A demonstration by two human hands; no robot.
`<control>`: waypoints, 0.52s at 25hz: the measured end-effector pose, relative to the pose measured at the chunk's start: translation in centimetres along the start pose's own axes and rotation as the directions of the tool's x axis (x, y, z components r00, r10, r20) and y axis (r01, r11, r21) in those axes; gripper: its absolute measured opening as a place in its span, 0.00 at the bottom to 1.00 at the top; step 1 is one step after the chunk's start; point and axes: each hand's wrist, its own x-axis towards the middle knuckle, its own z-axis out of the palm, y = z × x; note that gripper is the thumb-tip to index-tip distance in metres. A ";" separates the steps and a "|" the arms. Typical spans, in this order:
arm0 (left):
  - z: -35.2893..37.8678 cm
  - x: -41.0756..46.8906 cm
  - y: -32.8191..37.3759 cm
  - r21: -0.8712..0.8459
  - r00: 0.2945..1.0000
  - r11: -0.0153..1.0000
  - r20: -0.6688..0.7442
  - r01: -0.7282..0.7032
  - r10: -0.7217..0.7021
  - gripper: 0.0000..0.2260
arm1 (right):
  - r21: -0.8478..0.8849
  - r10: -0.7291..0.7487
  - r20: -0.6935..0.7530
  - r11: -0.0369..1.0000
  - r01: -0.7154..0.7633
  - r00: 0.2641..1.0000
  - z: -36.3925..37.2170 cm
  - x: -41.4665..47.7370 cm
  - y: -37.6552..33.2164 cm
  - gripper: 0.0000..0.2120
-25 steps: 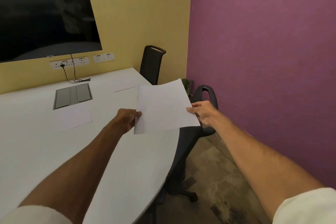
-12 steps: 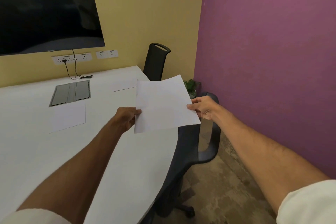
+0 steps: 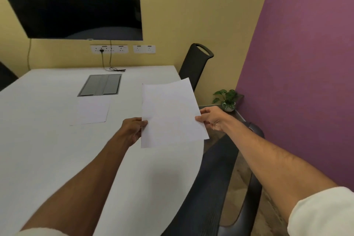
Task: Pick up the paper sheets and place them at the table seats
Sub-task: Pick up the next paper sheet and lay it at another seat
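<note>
I hold white paper sheets (image 3: 170, 113) in the air above the right edge of the white table (image 3: 47, 149). My left hand (image 3: 133, 130) pinches their left edge and my right hand (image 3: 212, 119) pinches their right edge. I cannot tell how many sheets are in the stack. Another white sheet (image 3: 91, 111) lies flat on the table, just in front of the grey cable hatch (image 3: 100, 84). The held sheets hide the table surface behind them.
A black chair (image 3: 214, 184) is pushed against the table edge under my right arm. A second black chair (image 3: 196, 63) stands at the far right corner. A dark screen (image 3: 76, 2) hangs over wall sockets (image 3: 109, 49). A small potted plant (image 3: 226, 99) stands by the purple wall.
The view has turned left and moved closer to the table. The held sheets now sit further over the table's right edge. Both hands keep their grip.
</note>
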 end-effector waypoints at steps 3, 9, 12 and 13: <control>-0.7 1.1 -0.4 -0.029 0.997 1.000 -0.074 0.009 -0.011 0.14 | -0.048 0.006 0.089 0.999 -0.001 0.996 0.9 3.5 -0.6 0.15; -0.9 2.2 -1.9 -0.114 0.966 0.993 -0.256 0.010 -0.039 0.14 | -0.181 0.030 0.291 0.983 0.024 0.956 2.5 10.1 -1.2 0.08; -0.2 2.3 -2.4 -0.150 0.933 0.989 -0.356 -0.014 -0.041 0.14 | -0.211 0.036 0.392 0.976 0.052 0.919 3.4 13.3 -1.2 0.07; 0.1 2.1 -2.7 -0.160 0.916 0.987 -0.400 -0.024 -0.042 0.14 | -0.223 0.043 0.435 0.973 0.062 0.899 3.7 14.2 -1.1 0.07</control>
